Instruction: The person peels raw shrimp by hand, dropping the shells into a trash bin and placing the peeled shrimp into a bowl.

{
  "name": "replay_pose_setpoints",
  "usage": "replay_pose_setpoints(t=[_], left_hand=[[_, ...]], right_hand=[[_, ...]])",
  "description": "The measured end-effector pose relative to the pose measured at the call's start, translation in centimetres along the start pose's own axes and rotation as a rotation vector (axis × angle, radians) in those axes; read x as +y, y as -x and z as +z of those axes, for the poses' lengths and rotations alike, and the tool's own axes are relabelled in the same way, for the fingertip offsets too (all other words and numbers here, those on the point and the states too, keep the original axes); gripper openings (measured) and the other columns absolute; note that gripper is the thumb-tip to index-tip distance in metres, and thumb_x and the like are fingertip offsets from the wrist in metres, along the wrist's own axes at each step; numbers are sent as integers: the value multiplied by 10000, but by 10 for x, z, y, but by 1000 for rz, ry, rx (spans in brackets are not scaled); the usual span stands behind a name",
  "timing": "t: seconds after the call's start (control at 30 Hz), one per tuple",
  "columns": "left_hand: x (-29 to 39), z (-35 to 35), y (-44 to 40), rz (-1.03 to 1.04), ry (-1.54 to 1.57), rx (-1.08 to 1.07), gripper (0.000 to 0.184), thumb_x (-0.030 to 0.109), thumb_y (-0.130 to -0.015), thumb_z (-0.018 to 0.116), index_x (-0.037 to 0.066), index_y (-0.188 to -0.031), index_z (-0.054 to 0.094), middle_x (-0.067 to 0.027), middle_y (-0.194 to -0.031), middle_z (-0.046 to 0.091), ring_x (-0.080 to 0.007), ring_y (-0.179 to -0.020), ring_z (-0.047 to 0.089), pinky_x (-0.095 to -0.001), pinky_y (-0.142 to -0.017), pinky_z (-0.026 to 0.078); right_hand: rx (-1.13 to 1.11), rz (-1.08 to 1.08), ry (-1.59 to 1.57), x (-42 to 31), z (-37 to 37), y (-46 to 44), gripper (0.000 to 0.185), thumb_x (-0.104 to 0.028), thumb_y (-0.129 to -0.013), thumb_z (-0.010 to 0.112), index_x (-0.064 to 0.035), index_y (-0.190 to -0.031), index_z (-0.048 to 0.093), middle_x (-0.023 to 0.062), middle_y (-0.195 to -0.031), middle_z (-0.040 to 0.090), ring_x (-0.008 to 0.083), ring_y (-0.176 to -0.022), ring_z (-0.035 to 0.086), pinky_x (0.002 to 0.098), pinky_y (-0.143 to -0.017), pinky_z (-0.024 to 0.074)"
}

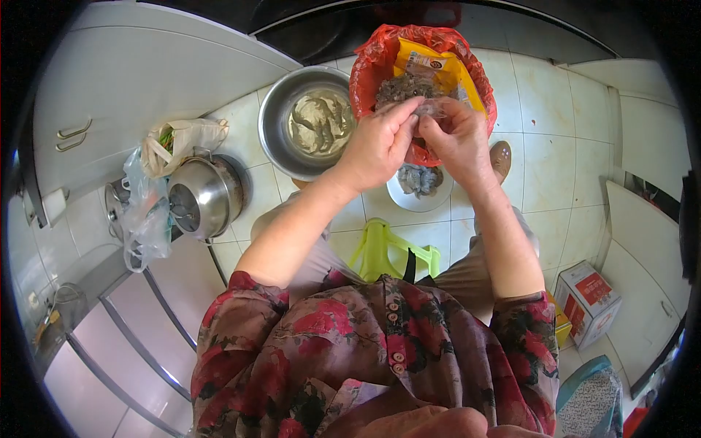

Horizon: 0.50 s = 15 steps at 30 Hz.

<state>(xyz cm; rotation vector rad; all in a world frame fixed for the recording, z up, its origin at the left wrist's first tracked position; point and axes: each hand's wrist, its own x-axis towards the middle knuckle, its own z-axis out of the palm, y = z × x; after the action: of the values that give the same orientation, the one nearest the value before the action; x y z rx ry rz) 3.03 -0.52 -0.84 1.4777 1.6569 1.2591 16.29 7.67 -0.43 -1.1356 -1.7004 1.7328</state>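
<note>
Both my hands meet over a bin lined with a red plastic bag (pixel 361 77). My left hand (pixel 374 144) is closed, its fingers pinched around a translucent greyish shrimp (pixel 433 108). My right hand (pixel 461 142) pinches the same shrimp from the other side, thumb bent inward; the fingers partly hide it. Under them, a heap of greyish-brown shrimp shells (pixel 400 89) lies in the bin beside a yellow packet (pixel 456 69). A steel basin (pixel 273 139) on the left has several whole shrimp (pixel 318 120) in it. Below my wrists, grey peeled shrimp (pixel 418 179) rest on a white plate (pixel 410 203).
A green plastic stool (pixel 376 244) stands between my legs. At left are a steel pot (pixel 219 191), a clear plastic bag (pixel 150 226) and a cloth bag with greens (pixel 193 139). A red and white carton (pixel 588 303) stands on the tiled floor at right, near cabinets.
</note>
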Motion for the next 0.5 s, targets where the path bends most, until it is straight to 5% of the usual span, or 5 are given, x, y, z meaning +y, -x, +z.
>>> replay_pose_setpoints(t=[0.1, 0.27, 0.43, 0.5], left_hand=[[4, -6, 1, -189, 88, -87, 292, 122, -981, 457, -14, -1208, 582, -32, -821, 658, -68, -623, 576, -224, -564, 481], [4, -19, -3, -428, 273, -220, 272, 140, -977, 476, 2, -1176, 600, 5, -795, 636, -39, -592, 535, -193, -495, 429], [8, -31, -7, -664, 446, -303, 265, 170, -981, 479, 21, -1153, 614, 48, -765, 603, 6, -571, 480, -146, -459, 362], [6, -31, -6, -611, 365, -286, 227, 163, -950, 510, -29, -978, 628, -88, -744, 653, -180, -601, 614, -309, -547, 492]], right_hand=[[17, -27, 83, 0, 2, 2, 165, -99, -796, 651, 48, -871, 663, 66, -651, 642, 61, -590, 560, 248, -545, 467], [33, -230, 367, -5, 5, 6, 183, -95, -756, 643, 27, -889, 679, 188, -725, 659, 255, -630, 667, 332, -611, 524], [-18, -358, 466, -5, 6, 6, 189, -78, -736, 641, 11, -901, 663, 201, -805, 651, 354, -714, 652, 392, -644, 526], [-41, -483, 537, -1, 4, 3, 183, -70, -739, 634, 7, -904, 652, 199, -816, 642, 359, -724, 645, 407, -648, 523]])
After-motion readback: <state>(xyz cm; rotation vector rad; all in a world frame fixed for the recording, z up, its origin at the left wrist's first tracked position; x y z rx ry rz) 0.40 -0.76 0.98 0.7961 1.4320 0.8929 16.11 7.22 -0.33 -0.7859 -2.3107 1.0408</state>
